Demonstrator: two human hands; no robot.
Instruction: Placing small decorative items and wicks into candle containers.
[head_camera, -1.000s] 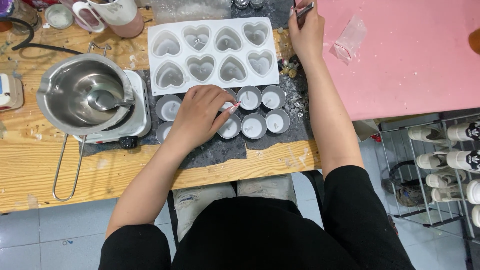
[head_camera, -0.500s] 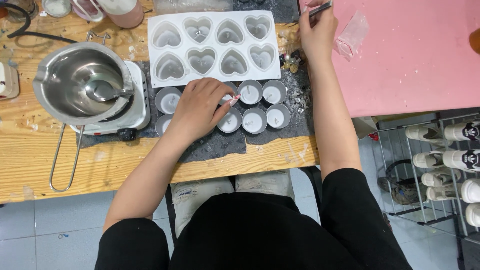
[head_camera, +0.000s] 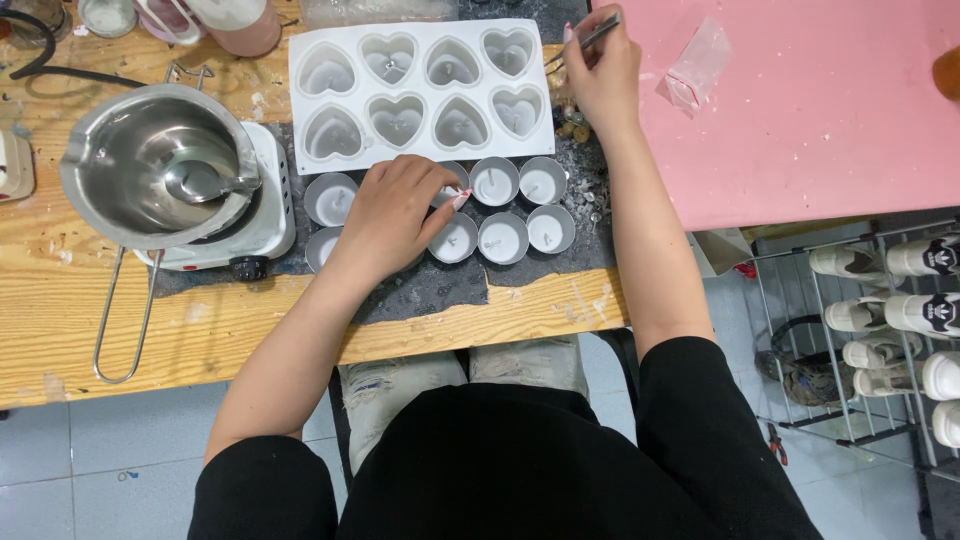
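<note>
My left hand (head_camera: 395, 212) rests over two rows of small round metal cups (head_camera: 503, 238) filled with white wax and wicks, its fingers closed around one cup beneath it. My right hand (head_camera: 603, 75) is farther back, gripping thin metal tweezers (head_camera: 590, 38) beside the right end of a white mould with heart-shaped cavities (head_camera: 420, 92). Small dried bits (head_camera: 574, 127) lie just under that hand.
A steel melting pot with a spoon (head_camera: 160, 165) sits on a white hot plate (head_camera: 265, 222) at the left, its wire handle (head_camera: 120, 320) reaching toward me. A pink board (head_camera: 800, 110) with a clear bag (head_camera: 695, 65) lies right. A shoe rack (head_camera: 880, 320) stands on the floor.
My right hand with the tweezers has shifted slightly left toward the mould's edge. My left hand stays over the cups. The view has drifted a little.
</note>
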